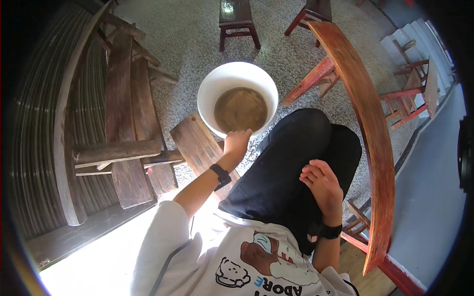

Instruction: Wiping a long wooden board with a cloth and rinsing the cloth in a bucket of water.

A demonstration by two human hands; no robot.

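Note:
A white bucket (205,101) stands on the speckled floor in front of my knees. Murky brown water (241,109) fills its lower part; whatever may lie under the surface cannot be made out. My left hand (237,143) is closed over the bucket's near rim, its fingertips hooked at the edge. Over my lap, palm turned up and fingers loosely bent, my right hand (323,185) holds nothing. Each wrist wears a dark band.
Left of the bucket lies a wooden stool (200,143). Old wooden benches (121,98) are stacked by the corrugated wall. A long reddish bench (368,108) curves along my right. Dark stools (236,17) stand beyond the bucket, and more wooden furniture (414,89) is at far right.

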